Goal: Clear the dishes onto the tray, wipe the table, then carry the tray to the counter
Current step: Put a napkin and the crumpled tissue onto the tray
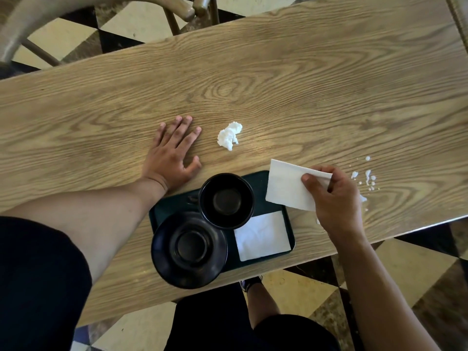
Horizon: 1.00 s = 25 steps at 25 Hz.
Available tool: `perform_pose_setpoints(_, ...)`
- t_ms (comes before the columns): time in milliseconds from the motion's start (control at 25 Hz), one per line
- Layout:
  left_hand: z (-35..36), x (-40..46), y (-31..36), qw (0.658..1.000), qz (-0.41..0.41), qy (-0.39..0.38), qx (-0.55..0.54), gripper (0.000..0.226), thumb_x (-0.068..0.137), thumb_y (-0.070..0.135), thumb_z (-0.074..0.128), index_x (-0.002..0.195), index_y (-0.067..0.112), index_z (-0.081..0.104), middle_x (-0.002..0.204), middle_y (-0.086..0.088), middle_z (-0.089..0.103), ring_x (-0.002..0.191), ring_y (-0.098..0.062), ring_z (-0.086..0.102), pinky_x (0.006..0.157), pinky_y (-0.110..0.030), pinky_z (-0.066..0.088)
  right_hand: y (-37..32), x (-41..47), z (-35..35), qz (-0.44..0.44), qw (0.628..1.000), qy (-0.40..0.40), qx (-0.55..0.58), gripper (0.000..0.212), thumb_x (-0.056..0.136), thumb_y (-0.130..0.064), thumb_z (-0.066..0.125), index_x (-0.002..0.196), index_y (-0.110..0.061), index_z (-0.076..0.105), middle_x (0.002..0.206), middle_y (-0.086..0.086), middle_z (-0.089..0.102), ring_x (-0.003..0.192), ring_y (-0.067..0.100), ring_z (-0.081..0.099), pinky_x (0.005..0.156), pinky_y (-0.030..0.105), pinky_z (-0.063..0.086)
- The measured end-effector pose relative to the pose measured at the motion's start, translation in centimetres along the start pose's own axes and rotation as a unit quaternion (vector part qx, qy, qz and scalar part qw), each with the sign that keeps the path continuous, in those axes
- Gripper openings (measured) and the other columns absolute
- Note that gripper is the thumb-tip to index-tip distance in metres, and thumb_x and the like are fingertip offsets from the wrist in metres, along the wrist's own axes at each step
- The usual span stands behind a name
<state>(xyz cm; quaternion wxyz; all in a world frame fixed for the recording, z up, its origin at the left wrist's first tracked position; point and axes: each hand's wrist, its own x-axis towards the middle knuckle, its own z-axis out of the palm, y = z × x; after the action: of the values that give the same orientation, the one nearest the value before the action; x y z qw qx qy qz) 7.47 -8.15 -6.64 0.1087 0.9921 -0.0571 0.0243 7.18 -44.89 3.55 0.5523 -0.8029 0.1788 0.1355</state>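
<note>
A dark green tray (pixel 291 231) lies near the front edge of the wooden table (pixel 278 84). On it stand a black bowl (pixel 226 200), a black plate (pixel 189 249) that overhangs its left edge, and a flat white napkin (pixel 262 235). My right hand (pixel 334 198) holds a folded white napkin (pixel 288 187) above the tray's right end. My left hand (pixel 172 153) rests flat on the table with fingers spread, left of the tray. A crumpled white tissue (pixel 230 136) lies on the table beyond the tray. White spilled drops (pixel 367 176) dot the table right of my right hand.
Wooden chair parts (pixel 187 8) stand past the table's far edge at the upper left. A checkered floor (pixel 417 264) shows around the table. My legs and a shoe (pixel 249 283) are visible below the table's front edge.
</note>
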Motion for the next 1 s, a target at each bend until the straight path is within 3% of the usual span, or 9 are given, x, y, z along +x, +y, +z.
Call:
perform_pose_setpoints(120, 0.0, -0.1, 0.0, 1.000, 0.001, 0.003, -0.002, 0.071, 0.091, 0.045, 0.046, 0.157, 0.021, 0.038, 0.168, -0.009, 0.030, 0.158, -0.027, 0.021, 0.128, -0.053, 0.013, -0.3, -1.5, -1.3, 0.015, 0.998, -0.047, -0.029, 0.005, 0.092, -0.023, 0.074, 0.090, -0.025, 0.069, 0.082, -0.011, 0.077, 0.068, 0.005, 0.074, 0.049, 0.021, 0.056)
perform_pose_setpoints(280, 0.0, 0.0, 0.0, 1.000, 0.002, 0.007, -0.006, 0.071, 0.090, 0.045, 0.046, 0.156, 0.020, 0.039, 0.168, -0.010, 0.030, 0.157, -0.028, 0.022, 0.128, -0.053, 0.013, 0.3, -3.9, -1.8, 0.049, 0.986, -0.113, -0.111, 0.010, 0.091, -0.029, 0.074, 0.088, -0.023, 0.066, 0.078, -0.011, 0.075, 0.062, 0.011, 0.073, 0.040, 0.023, 0.051)
perform_pose_setpoints(440, -0.1, 0.0, 0.1, 1.000, 0.001, 0.001, -0.005, 0.071, 0.091, 0.046, 0.045, 0.156, 0.019, 0.040, 0.168, -0.011, 0.030, 0.157, -0.029, 0.022, 0.128, -0.053, 0.012, 1.4, -5.7, 0.1, 0.065, 0.967, -0.170, -0.179, 0.013, 0.089, -0.034, 0.073, 0.084, -0.024, 0.067, 0.080, -0.015, 0.074, 0.067, 0.005, 0.071, 0.049, 0.026, 0.056)
perform_pose_setpoints(600, -0.2, 0.0, 0.1, 1.000, -0.001, -0.005, -0.006, 0.072, 0.090, 0.046, 0.045, 0.156, 0.018, 0.040, 0.168, -0.011, 0.030, 0.157, -0.029, 0.022, 0.128, -0.053, 0.012, 2.4, -6.7, 2.3, 0.081, 0.967, -0.183, -0.156, 0.009, 0.089, -0.032, 0.073, 0.089, -0.023, 0.071, 0.083, -0.011, 0.077, 0.072, 0.005, 0.073, 0.061, 0.031, 0.062)
perform_pose_setpoints(800, -0.2, 0.0, 0.1, 1.000, 0.002, -0.005, -0.006, 0.071, 0.091, 0.045, 0.045, 0.156, 0.017, 0.039, 0.168, -0.012, 0.029, 0.157, -0.030, 0.021, 0.128, -0.055, 0.013, 2.9, -6.5, 3.2, 0.082, 0.969, -0.170, -0.161, 0.015, 0.088, -0.036, 0.073, 0.086, -0.021, 0.069, 0.080, -0.006, 0.077, 0.069, 0.008, 0.071, 0.060, 0.033, 0.060)
perform_pose_setpoints(1000, -0.4, 0.0, 0.3, 1.000, -0.001, -0.007, -0.002, 0.072, 0.091, 0.045, 0.044, 0.157, 0.017, 0.039, 0.168, -0.012, 0.029, 0.157, -0.030, 0.021, 0.128, -0.055, 0.014, 2.6, -6.7, 2.6, 0.028, 0.950, -0.178, -0.256, 0.035, 0.087, -0.050, 0.067, 0.082, -0.016, 0.063, 0.072, 0.008, 0.069, 0.065, 0.024, 0.064, 0.057, 0.039, 0.052)
